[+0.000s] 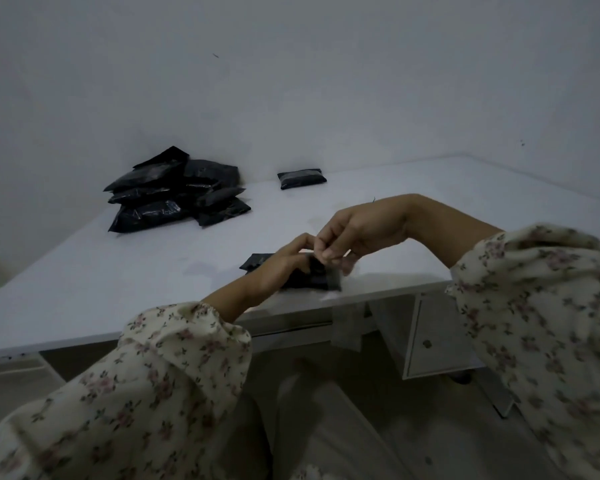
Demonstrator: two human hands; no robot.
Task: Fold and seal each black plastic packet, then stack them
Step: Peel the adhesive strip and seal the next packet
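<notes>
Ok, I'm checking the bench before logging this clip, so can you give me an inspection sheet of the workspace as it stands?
Surface: white table, faint smudges near the middle.
Job's things: one black packet at the near edge under both hands; a loose pile of packets at the far left by the wall; a single packet lying apart to the pile's right.
Clutter: a pale strip hangs below the near edge, too blurred to identify.
Grippers: left hand grips the black packet; right hand pinches at its top edge, detail blurred.
Cables: nothing seen.
Surroundings: plain wall; drawer unit under the table at right.
</notes>
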